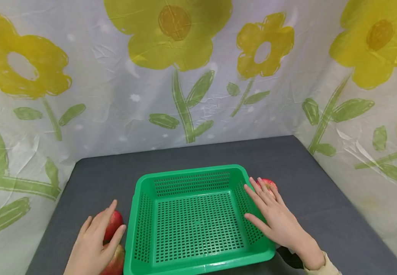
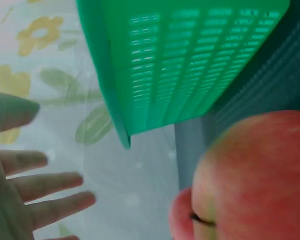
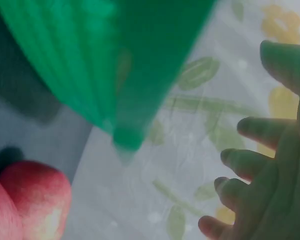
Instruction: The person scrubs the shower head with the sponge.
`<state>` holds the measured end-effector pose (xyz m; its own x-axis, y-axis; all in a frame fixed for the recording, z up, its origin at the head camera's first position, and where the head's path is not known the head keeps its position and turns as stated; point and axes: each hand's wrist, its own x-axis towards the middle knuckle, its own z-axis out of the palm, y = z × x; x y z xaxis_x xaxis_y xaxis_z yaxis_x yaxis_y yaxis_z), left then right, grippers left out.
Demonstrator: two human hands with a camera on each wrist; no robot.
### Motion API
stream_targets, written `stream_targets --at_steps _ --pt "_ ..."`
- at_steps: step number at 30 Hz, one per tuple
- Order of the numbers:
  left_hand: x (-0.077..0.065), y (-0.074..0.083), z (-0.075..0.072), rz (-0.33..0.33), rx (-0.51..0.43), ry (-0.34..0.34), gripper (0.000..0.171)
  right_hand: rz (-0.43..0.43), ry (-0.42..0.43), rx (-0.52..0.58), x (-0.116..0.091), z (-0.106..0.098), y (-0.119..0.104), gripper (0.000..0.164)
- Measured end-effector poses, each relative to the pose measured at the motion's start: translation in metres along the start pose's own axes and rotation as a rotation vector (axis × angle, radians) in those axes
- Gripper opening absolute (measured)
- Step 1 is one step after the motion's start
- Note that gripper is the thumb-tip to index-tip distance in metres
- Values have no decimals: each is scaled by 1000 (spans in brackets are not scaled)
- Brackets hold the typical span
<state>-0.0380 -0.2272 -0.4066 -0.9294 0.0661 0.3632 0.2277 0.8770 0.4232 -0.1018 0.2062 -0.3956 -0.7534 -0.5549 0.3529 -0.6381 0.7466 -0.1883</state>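
Note:
A green plastic basket [image 1: 198, 263] with slotted walls stands on the dark table, and nothing lies inside it. To its left my left hand [image 1: 93, 244] hovers over two red apples, one farther back [image 1: 115, 223] and one nearer [image 1: 116, 261], its fingers spread. In the left wrist view the nearer apple [image 2: 260, 175] looms large, apart from the fingers. My right hand [image 1: 275, 217] is held over the basket's right rim with straight, spread fingers. Behind its fingertips an apple [image 1: 270, 185] shows partly; the right wrist view has two apples [image 3: 37, 200] beside the basket.
The dark grey table [image 1: 322, 214] reaches back to a white curtain [image 1: 116, 95] painted with yellow flowers, which also hangs along both sides. Below my right wrist a black object [image 1: 289, 258] is partly visible by the basket.

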Motion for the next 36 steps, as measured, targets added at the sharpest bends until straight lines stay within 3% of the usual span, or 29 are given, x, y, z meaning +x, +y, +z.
stream_targets --at_steps 3,5,8,10,12,14,20,24,31,36 --pt "-15 -2 -2 2 -16 128 55 -39 42 30 -6 -1 -9 67" --pt "-26 -5 0 -8 -5 165 57 -83 77 47 -9 -1 -14 64" --pt "-43 -11 9 -84 41 191 71 -164 114 79 -14 0 -21 59" --pt "-54 -16 20 -188 76 166 84 -201 115 93 -17 2 -25 55" --pt "-62 -22 32 -272 92 150 97 -234 99 104 -20 4 -29 52" --pt "-68 -25 43 -309 80 160 106 -245 55 112 -24 6 -31 51" --pt "-73 -21 58 -328 3 250 102 -255 -115 149 -35 12 -36 52" --pt "-73 -17 61 -359 17 263 99 -329 -133 194 -36 17 -36 46" --pt "-71 -13 69 -486 -11 309 85 -341 -173 279 -40 21 -37 23" --pt "-70 -18 69 -520 23 235 78 -338 -184 310 -42 22 -37 20"
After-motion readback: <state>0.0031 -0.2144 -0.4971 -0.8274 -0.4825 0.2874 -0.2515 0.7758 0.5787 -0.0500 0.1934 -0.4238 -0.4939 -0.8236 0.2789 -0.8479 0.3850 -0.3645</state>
